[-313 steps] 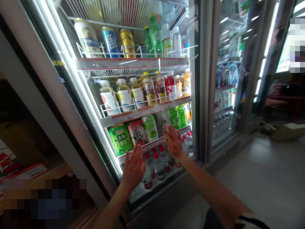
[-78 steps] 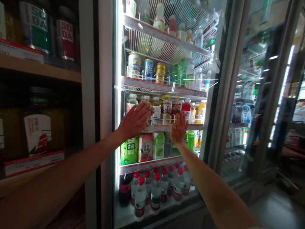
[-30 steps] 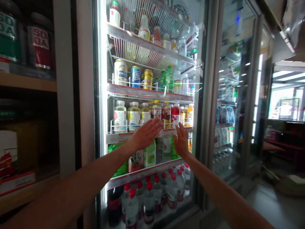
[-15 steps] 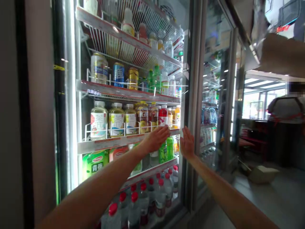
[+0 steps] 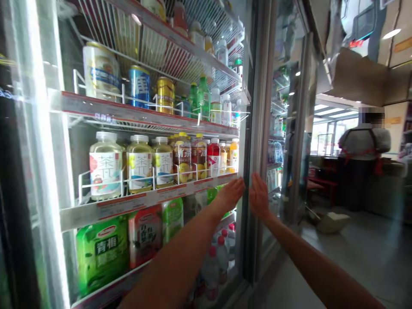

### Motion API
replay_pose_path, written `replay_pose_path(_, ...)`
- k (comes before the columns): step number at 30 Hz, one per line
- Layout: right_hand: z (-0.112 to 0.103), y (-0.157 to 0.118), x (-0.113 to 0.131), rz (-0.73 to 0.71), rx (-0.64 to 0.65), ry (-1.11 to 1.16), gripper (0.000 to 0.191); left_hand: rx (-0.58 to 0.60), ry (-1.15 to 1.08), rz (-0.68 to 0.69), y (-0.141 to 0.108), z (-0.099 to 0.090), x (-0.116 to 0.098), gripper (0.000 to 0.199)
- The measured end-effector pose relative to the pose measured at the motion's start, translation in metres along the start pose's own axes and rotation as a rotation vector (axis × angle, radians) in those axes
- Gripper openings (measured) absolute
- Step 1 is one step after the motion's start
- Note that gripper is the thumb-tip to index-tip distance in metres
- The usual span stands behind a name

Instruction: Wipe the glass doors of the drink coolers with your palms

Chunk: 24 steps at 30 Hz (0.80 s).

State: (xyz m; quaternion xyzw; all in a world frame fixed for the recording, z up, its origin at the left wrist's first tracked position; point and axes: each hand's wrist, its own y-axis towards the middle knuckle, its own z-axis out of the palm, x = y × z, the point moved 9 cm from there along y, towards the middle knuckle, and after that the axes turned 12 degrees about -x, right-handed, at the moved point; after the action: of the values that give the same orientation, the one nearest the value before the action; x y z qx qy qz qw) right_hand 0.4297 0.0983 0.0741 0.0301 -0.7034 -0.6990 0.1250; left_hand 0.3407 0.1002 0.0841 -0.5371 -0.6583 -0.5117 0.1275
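Note:
My left hand reaches to the right side of the glass-fronted drinks cooler, its fingers stretched toward the door frame, with nothing seen in it. Close beside it, my right hand lies against the metal frame, fingers extended upward and holding nothing. A small gap separates the two hands. Left of them, a shelf holds tea bottles with white labels and a red bottle. Whether the left fingertips touch the frame or the glass cannot be made out.
Cans, among them a blue one, stand on the shelf above. Below are a green pack and a red pack. At the right, a person in a grey top stands beyond a box on the floor.
The view has moved closer to the shelves, which look larger and shifted left. My left hand has moved right, from in front of the shelf to the frame, nearer my right hand.

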Motion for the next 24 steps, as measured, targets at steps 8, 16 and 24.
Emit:
replay_pose_path(8,-0.039,0.004,0.012,-0.008,0.007,-0.032,0.049,-0.005,0.056,-0.067,-0.001,-0.005,0.026,0.046)
replay_pose_path(16,-0.045,-0.006,0.069,-0.076,0.073,0.009,0.048,0.071,0.115,0.043,-0.1,-0.041,-0.023,0.046)
replay_pose_path(24,-0.043,0.014,0.125,-0.076,0.032,0.092,0.05,-0.063,0.322,-0.17,-0.096,-0.114,0.088,0.052)
